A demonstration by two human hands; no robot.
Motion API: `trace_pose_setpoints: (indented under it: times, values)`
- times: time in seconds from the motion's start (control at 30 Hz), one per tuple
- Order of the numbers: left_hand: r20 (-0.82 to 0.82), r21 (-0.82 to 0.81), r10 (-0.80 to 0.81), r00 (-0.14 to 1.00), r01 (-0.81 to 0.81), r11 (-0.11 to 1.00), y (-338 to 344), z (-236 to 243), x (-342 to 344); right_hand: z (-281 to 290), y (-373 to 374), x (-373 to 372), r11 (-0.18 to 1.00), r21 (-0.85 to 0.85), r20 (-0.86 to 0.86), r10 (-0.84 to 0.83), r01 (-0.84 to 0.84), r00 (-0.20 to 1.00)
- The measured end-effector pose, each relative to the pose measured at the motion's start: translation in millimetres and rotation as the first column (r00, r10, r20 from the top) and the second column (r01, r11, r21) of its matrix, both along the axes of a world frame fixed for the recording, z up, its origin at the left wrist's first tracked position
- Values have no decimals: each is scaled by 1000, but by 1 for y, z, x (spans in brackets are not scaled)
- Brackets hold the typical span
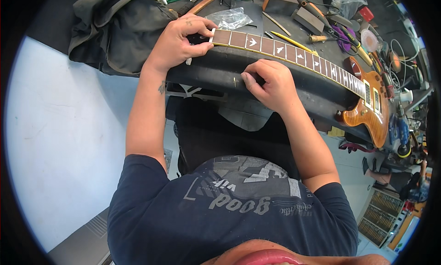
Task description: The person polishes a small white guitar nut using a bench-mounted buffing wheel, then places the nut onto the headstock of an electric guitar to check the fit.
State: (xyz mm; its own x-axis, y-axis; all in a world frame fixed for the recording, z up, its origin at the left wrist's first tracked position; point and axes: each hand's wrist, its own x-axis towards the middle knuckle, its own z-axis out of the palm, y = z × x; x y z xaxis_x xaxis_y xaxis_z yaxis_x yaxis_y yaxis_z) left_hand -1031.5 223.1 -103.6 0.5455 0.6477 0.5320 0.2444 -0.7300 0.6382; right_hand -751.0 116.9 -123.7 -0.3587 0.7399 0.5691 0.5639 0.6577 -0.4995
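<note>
An electric guitar lies along the workbench, its amber-brown body [367,115] at the right and its fretboard [268,45], dark with bird-shaped inlays, running to the left. No strings show on it. At the neck's left end, my left hand [177,42] pinches the pale nut [212,34] between thumb and forefinger, one at each end. Behind that hand the headstock is mostly hidden. My right hand [271,83] hovers near the bench's front edge, below the neck and apart from it. Its fingers are curled in against the thumb; whatever they may hold is hidden.
Dark cloth [124,28] is heaped at the bench's left. Beyond the neck lie a clear plastic bag [232,19], a yellow pencil [291,41], sanding blocks [308,20] and a purple cloth [343,37]. Tools and cables crowd the right. A dark seat [225,132] stands before me.
</note>
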Motion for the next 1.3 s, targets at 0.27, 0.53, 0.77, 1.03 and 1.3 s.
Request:
trace_pose_setpoints:
  times: [0.27,0.53,0.77,1.03,1.3]
  values:
    - [-2,40,-17,1000,17,999,2,-2,0,-1,1,-1,1000,28,0,-4,4,1000]
    - [-31,139,-2,1000,7,990,3,-4,0,-2,1,1,1000,-18,-9,24,-24,1000]
    - [-102,73,-32,994,40,997,1,6,2,-2,1,2,1000,-21,11,23,-23,1000]
    - [-51,14,-30,998,31,999,4,1,2,-1,1,1,999,-47,9,21,-20,1000]
    - [-39,74,6,999,-3,997,2,1,1,-1,1,2,997,-67,5,30,-30,1000]
